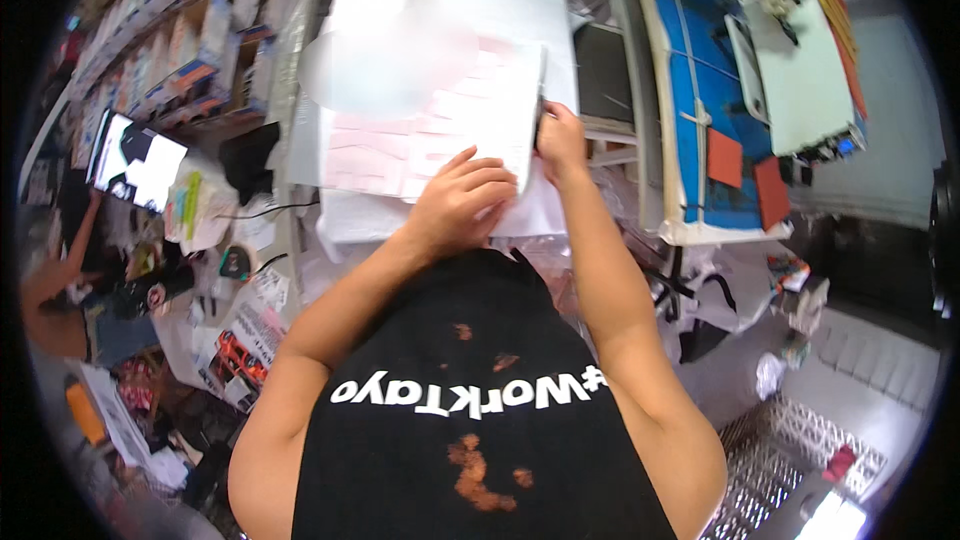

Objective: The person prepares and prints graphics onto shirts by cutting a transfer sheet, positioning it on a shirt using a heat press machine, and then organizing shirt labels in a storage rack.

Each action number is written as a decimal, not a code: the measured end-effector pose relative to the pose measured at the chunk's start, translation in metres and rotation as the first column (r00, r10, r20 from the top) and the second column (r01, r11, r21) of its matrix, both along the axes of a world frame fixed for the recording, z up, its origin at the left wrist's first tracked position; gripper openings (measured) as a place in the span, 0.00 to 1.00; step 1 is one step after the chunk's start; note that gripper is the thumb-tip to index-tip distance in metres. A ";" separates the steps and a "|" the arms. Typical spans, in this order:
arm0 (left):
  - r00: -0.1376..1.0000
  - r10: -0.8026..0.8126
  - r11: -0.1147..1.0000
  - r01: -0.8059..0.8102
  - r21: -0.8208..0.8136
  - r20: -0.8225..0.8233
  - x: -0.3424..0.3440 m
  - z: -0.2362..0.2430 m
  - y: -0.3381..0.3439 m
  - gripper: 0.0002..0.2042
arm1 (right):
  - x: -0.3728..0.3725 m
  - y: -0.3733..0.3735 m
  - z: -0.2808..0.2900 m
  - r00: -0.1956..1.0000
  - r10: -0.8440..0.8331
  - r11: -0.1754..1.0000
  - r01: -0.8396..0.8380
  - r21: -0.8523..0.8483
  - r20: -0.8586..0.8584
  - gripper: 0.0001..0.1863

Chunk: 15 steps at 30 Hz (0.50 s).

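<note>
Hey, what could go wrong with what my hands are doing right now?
If the dark item in your right hand is sharp, which I can't confirm, a slip might catch your left hand close by. The pale sheet might also shift, since your left hand rests only near its near edge.

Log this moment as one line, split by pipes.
left hand: resting on pink-and-white sheet | right hand: gripping dark object by sheet's right edge | beneath sheet: white work surface
</note>
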State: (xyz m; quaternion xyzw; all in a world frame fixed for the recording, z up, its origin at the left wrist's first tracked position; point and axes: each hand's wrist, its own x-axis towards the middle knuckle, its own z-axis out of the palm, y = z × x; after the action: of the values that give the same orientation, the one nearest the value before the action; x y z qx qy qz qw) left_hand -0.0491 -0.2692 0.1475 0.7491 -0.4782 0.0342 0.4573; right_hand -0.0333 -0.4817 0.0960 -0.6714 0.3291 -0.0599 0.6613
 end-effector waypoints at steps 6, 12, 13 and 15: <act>0.830 0.553 0.742 -0.528 0.414 0.066 0.015 -0.027 0.030 0.29 | -0.026 -0.060 0.014 0.980 -0.124 0.969 0.085 -0.234 -0.157 0.21; 0.777 0.527 0.601 -0.627 0.497 0.343 0.075 -0.061 0.064 0.37 | -0.094 -0.083 0.010 0.998 0.020 0.763 -0.056 -0.644 -0.063 0.18; 0.836 0.448 0.642 -0.547 0.537 0.316 0.095 -0.061 0.073 0.37 | -0.100 -0.074 0.007 0.990 0.011 0.828 -0.089 -0.554 -0.143 0.19; 0.897 0.286 0.744 -0.429 0.512 0.337 0.137 -0.055 0.091 0.33 | -0.119 -0.051 0.006 0.994 0.108 0.974 -0.112 -0.194 -0.035 0.21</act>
State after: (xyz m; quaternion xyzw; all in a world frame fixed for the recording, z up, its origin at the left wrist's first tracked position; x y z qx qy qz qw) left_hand 0.0877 -0.1783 0.0930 0.9197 -0.3631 0.0650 0.1344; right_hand -0.1523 -0.5324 0.1023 -0.7511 0.2920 -0.0472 0.5902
